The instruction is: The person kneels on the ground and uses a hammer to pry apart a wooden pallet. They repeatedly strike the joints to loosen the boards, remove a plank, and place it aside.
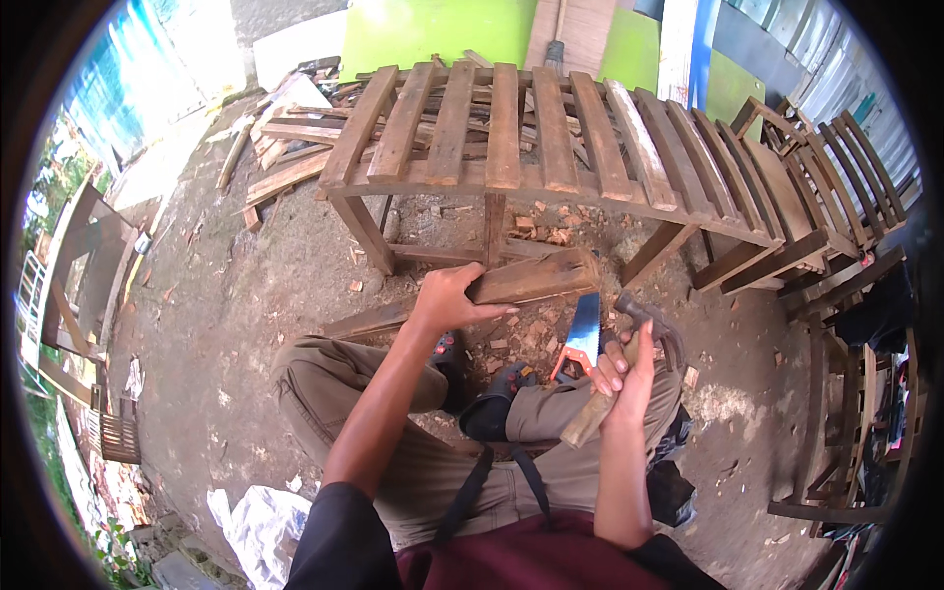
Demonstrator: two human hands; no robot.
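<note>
My left hand [447, 300] is closed around a rough brown wooden plank [541, 277], its thumb stretched along the near side. The plank tilts slightly up to the right, its far end reaching past the saw. Another length of wood [369, 320] shows left of my wrist; whether it is the same piece I cannot tell. My right hand [627, 379] grips a claw hammer [590, 418] by its wooden handle, the dark metal head pointing away from me. Just left of the hammer is a handsaw [584, 324] with a shiny blade and orange handle, its lower part partly hidden by my fingers.
A slatted wooden bench frame [501, 177] stands ahead, with scrap wood [285, 177] piled behind it. More wooden frames [855, 177] crowd the right side. Wood chips [536, 324] litter the dirt floor between my legs. A white plastic sack [258, 526] lies at lower left.
</note>
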